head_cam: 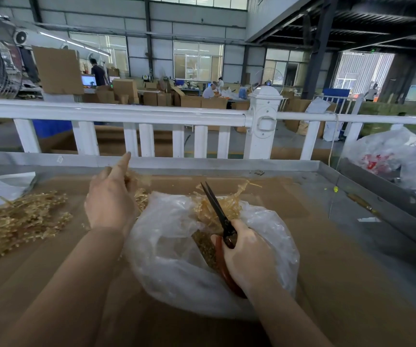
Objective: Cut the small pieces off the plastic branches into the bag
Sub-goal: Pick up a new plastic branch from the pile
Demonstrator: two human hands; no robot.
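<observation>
Right hand has its grip closed round the red handles of the scissors, dark blades slightly parted and pointing up and away over the mouth of the clear plastic bag. The bag sits mid-surface on the brown cardboard sheet, open toward the far side, with a layer of small golden cut pieces visible inside it by the scissor handles. Left hand is just left of the bag, grip pinching a golden plastic branch with the index finger sticking out straight toward the far rim; exact finger contact is hidden behind the hand. More golden branches lie across the bag's far edge, under the blades. A loose pile of branches sits at the left of the surface, well apart from the bag. Metal tray rim runs along the far side, white railing behind it. Another filled clear bag is at far right.
</observation>
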